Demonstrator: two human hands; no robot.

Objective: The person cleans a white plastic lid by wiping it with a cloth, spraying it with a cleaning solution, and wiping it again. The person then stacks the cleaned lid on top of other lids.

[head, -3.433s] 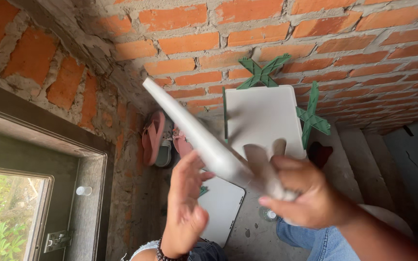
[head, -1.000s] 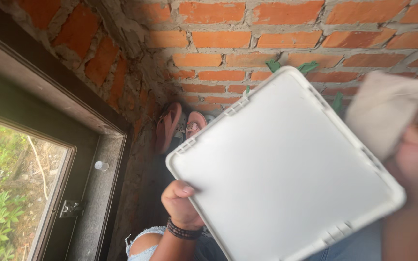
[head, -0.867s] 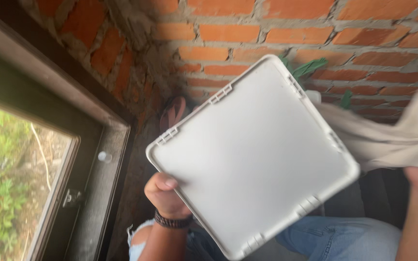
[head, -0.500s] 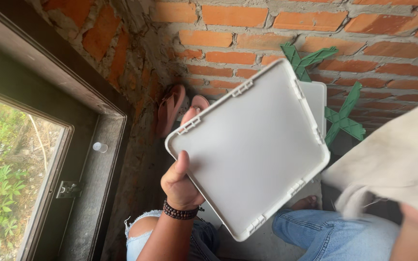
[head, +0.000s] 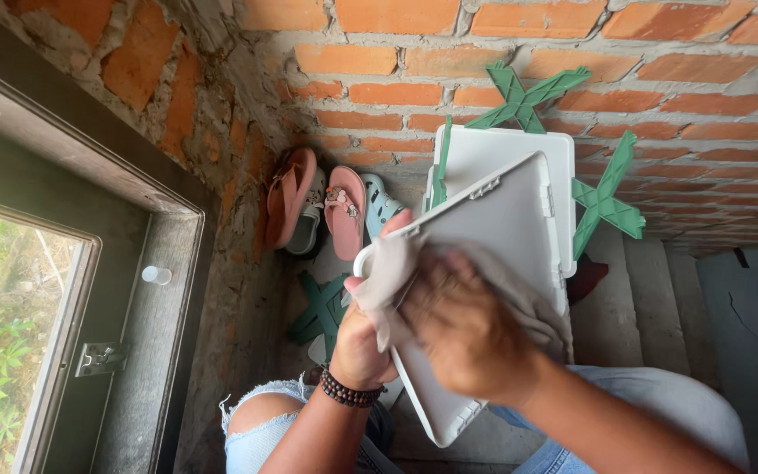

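I hold a white square plastic panel (head: 511, 219) tilted in front of me. My left hand (head: 357, 342), with a bead bracelet at the wrist, grips its near left edge. My right hand (head: 467, 329) presses a grey-beige cloth (head: 392, 272) flat against the panel's face, fingers spread over the cloth. Behind it another white panel (head: 502, 149) leans against the brick wall with green cross-shaped plastic pieces (head: 603, 197) beside it.
Pink and pale sandals (head: 344, 206) stand against the brick wall (head: 414, 61). A green cross piece (head: 322, 307) lies on the concrete floor. A dark window frame (head: 146, 351) fills the left side. My knees in torn jeans (head: 261, 430) are below.
My right hand brought the cloth from the right side onto the panel's face. The panel has tilted flatter and lower, and the view has dropped toward the floor.
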